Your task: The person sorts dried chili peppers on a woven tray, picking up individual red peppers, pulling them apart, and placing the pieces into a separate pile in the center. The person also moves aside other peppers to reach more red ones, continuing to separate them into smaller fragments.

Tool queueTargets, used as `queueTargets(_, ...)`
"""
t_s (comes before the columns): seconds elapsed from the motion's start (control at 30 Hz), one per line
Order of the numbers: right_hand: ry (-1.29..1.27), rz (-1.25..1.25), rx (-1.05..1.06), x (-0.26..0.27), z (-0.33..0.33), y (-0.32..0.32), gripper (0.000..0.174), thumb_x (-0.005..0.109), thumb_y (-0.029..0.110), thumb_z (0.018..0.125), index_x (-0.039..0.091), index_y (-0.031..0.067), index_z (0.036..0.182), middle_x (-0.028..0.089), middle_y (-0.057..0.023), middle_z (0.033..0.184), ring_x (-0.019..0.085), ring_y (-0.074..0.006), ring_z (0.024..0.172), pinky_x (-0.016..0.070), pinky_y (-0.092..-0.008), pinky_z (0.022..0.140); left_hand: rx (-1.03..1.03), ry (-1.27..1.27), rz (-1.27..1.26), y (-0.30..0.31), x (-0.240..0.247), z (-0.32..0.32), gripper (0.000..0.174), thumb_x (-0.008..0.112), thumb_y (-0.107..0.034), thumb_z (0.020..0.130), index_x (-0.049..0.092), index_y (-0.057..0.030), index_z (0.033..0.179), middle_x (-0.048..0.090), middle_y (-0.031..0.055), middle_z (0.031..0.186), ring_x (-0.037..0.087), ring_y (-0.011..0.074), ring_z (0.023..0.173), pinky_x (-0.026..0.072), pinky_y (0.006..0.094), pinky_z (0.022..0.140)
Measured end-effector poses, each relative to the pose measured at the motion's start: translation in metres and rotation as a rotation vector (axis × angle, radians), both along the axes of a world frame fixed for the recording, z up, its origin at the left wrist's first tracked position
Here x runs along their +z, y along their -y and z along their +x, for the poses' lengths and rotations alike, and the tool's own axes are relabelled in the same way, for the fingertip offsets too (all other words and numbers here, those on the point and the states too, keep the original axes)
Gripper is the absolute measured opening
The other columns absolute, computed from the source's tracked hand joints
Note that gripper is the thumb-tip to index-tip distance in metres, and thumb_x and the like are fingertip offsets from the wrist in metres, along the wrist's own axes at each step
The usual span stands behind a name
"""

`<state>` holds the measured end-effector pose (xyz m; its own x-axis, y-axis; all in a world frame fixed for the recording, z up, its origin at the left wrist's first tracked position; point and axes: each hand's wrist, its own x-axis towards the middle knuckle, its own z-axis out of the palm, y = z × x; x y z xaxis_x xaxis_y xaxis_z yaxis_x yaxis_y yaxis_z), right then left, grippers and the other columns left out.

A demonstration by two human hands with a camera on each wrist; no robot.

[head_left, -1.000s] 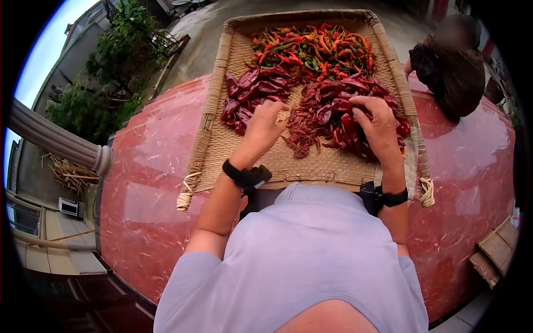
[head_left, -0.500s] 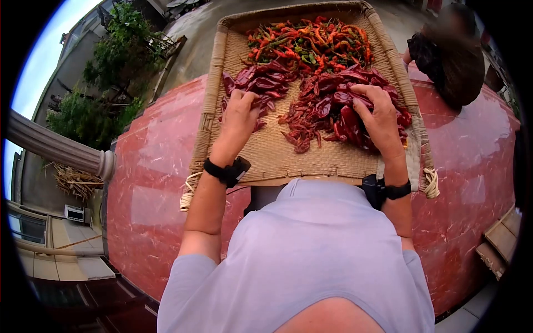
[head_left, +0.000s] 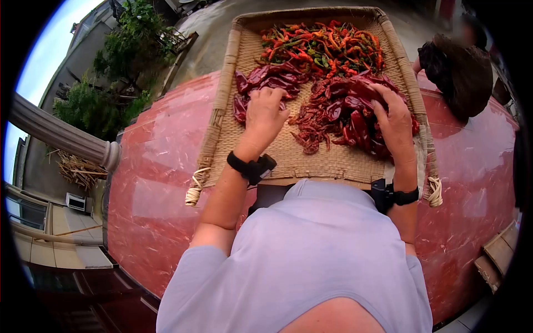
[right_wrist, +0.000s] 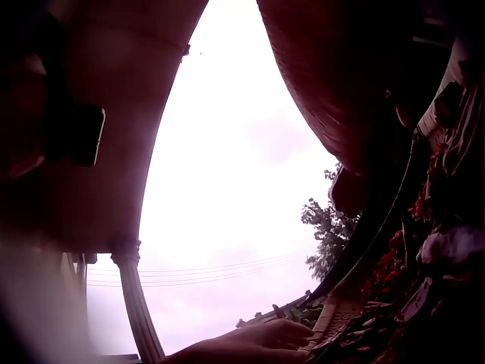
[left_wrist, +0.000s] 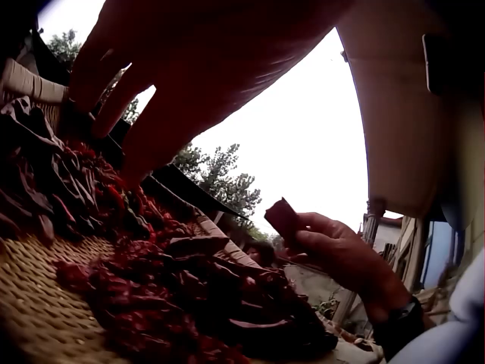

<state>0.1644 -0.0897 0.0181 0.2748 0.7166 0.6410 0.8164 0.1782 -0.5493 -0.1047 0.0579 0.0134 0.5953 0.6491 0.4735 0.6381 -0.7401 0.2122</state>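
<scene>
Red marble-look tabletop (head_left: 161,166), glossy, rounded edge. Directly on it: one big woven straw tray (head_left: 327,161), rectangular with a raised rim. Cord knots (head_left: 194,193) at both near corners, far end reaching past the top's edge. On the weave: dark red dried chilies (head_left: 344,108) in a small left clump and a bigger right heap, with smaller shrivelled ones (head_left: 308,139) between. Mixed orange-green chilies (head_left: 322,50) lie across the far end.

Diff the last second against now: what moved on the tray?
The left hand moved from the bare gap between the piles left onto the left pile of dark chillies and rests there. The right hand stayed on the right pile; it pinches a chilli piece. The woven tray did not move.
</scene>
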Motion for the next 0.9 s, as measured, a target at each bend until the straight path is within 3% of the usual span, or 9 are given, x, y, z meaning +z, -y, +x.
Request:
queueTargets(0.07, 0.15, -0.022, -0.201, -0.008, 0.013, -0.002, 0.04, 0.066, 0.012, 0.092, 0.062, 0.0125, 0.132, 0.066, -0.0113, 0.122, 0.058, -0.0309, 0.117, 0.0417, -0.0427, 0.105, 0.189, -0.22, -0.07, -0.016, -0.013, -0.028, 0.049, 0.081, -0.017, 0.075, 0.067, -0.0134, 0.122, 0.06, 0.0152, 0.118, 0.053, 0.0372, 0.113, 0.0474, 0.047, 0.095)
queueTargets(0.2, 0.108, 0.005, -0.244, -0.014, 0.011, -0.005, 0.042, 0.067, 0.015, 0.091, 0.062, 0.0132, 0.133, 0.063, -0.0116, 0.127, 0.056, -0.0316, 0.118, 0.0421, -0.0434, 0.105, 0.27, -0.488, -0.127, -0.026, -0.034, -0.053, 0.042, 0.077, -0.011, 0.075, 0.071, -0.0206, 0.115, 0.058, 0.0149, 0.118, 0.054, 0.0385, 0.115, 0.0474, 0.0495, 0.096)
queueTargets(0.4, 0.108, -0.066, -0.132, -0.013, 0.006, -0.003, 0.038, 0.067, 0.013, 0.091, 0.064, 0.0107, 0.129, 0.065, -0.0116, 0.123, 0.057, -0.0315, 0.117, 0.0437, -0.0423, 0.104, 0.167, -0.506, -0.043, -0.029, -0.03, -0.053, 0.025, 0.073, -0.006, 0.074, 0.07, -0.015, 0.097, 0.062, 0.0099, 0.102, 0.059, 0.0346, 0.106, 0.0488, 0.0496, 0.086)
queueTargets(0.53, -0.012, 0.01, 0.077, -0.005, -0.008, -0.002, 0.029, 0.068, 0.01, 0.09, 0.067, 0.0071, 0.119, 0.068, -0.0132, 0.116, 0.064, -0.032, 0.106, 0.0504, -0.0402, 0.095, 0.044, -0.213, -0.193, -0.005, 0.004, -0.029, 0.02, 0.07, -0.006, 0.077, 0.065, -0.0109, 0.096, 0.062, 0.0113, 0.087, 0.063, 0.0343, 0.085, 0.0507, 0.0437, 0.074)
queueTargets(0.63, -0.166, -0.23, 0.337, 0.008, -0.029, 0.003, 0.035, 0.069, 0.01, 0.093, 0.063, 0.003, 0.127, 0.064, -0.01, 0.11, 0.065, -0.0187, 0.098, 0.0531, -0.0311, 0.086, -0.082, -0.097, -0.259, 0.018, 0.02, -0.001, 0.018, 0.069, -0.006, 0.078, 0.063, -0.0095, 0.095, 0.062, 0.0108, 0.089, 0.064, 0.0336, 0.087, 0.0508, 0.0437, 0.075)
queueTargets(0.7, -0.242, -0.291, 0.459, 0.008, -0.041, 0.001, 0.038, 0.069, 0.01, 0.094, 0.06, 0.0038, 0.13, 0.063, -0.0097, 0.11, 0.066, -0.0173, 0.092, 0.0542, -0.0304, 0.08, -0.126, -0.056, -0.266, 0.031, 0.023, 0.022, 0.018, 0.069, -0.007, 0.08, 0.063, -0.008, 0.096, 0.062, 0.0107, 0.091, 0.064, 0.0324, 0.09, 0.0511, 0.0417, 0.077)
queueTargets(0.77, -0.204, -0.298, 0.53, 0.0, -0.04, -0.005, 0.041, 0.069, 0.009, 0.094, 0.057, 0.0051, 0.134, 0.064, -0.0097, 0.11, 0.066, -0.0182, 0.089, 0.0546, -0.0305, 0.079, -0.215, 0.05, -0.304, 0.04, 0.022, 0.042, 0.017, 0.07, -0.008, 0.08, 0.063, -0.0075, 0.096, 0.063, 0.011, 0.092, 0.064, 0.0318, 0.091, 0.0511, 0.0412, 0.077)
queueTargets(0.8, -0.372, -0.233, 0.541, -0.001, -0.045, -0.005, 0.031, 0.068, 0.012, 0.094, 0.063, 0.0042, 0.124, 0.067, -0.0153, 0.108, 0.068, -0.0267, 0.093, 0.054, -0.0365, 0.082, -0.202, 0.066, -0.281, 0.044, 0.019, 0.051, 0.016, 0.07, -0.007, 0.081, 0.063, -0.0072, 0.096, 0.062, 0.0108, 0.092, 0.064, 0.0308, 0.09, 0.0511, 0.0401, 0.076)
queueTargets(0.9, -0.24, -0.124, 0.384, -0.005, -0.03, -0.007, 0.022, 0.064, 0.003, 0.093, 0.066, 0.0024, 0.116, 0.069, -0.0153, 0.102, 0.069, -0.0279, 0.092, 0.0541, -0.0361, 0.082, -0.227, 0.195, -0.23, 0.043, 0.01, 0.063, 0.016, 0.07, -0.007, 0.082, 0.064, -0.0076, 0.097, 0.062, 0.0107, 0.092, 0.064, 0.0298, 0.088, 0.0507, 0.0389, 0.076)
